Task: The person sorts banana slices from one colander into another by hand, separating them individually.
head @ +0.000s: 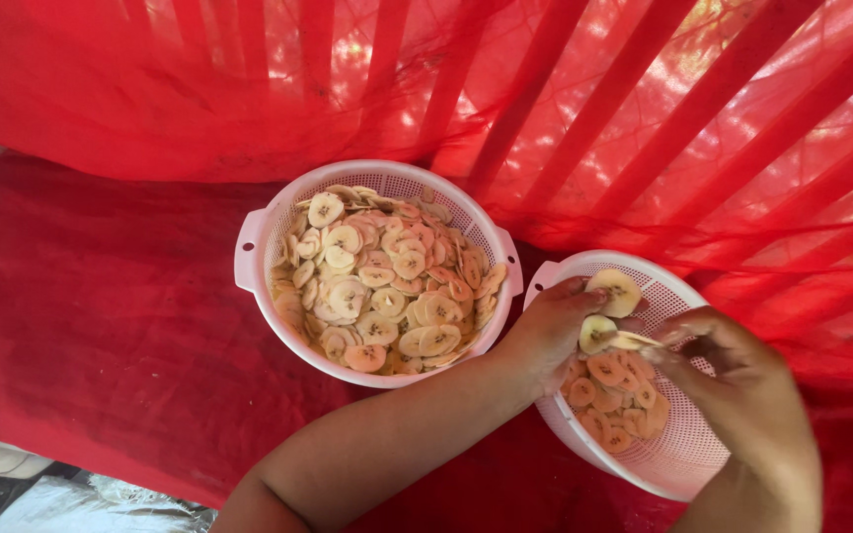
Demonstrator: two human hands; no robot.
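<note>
Head view: banana slices (612, 314) between both hands' grip

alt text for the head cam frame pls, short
Seen from above, a person's left hand and right hand pinch pale round fruit slices over a white perforated basket that is partly filled with slices. Beside it a second white basket is heaped with the same slices, both standing on a red mesh cloth.

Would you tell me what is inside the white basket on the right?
The right basket holds pale round fruit slices, far fewer than the left basket. Both hands cover part of them; its bottom is hidden.
</note>
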